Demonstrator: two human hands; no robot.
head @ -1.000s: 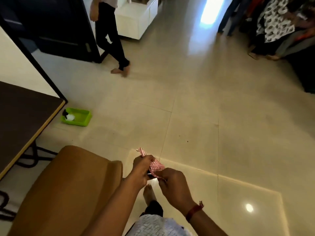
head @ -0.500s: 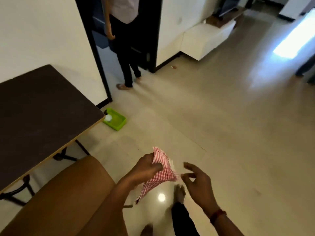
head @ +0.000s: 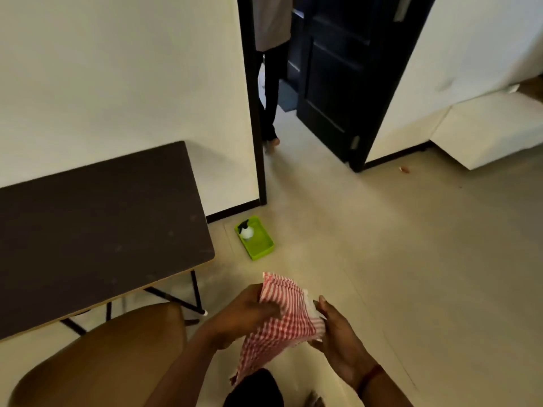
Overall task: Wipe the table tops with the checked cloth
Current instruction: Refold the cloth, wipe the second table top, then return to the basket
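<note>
table (head: pixel 97 230) at left against the wall, tray (head: pixel 258 245) on the floor right of it, doorway (head: pixel 308 83) behind

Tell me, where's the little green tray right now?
In the head view, the green tray sits on the floor left of centre, just beyond the dark table's right corner, near the black door frame.

No legible text, label, brand, number or sign on any surface.
</note>
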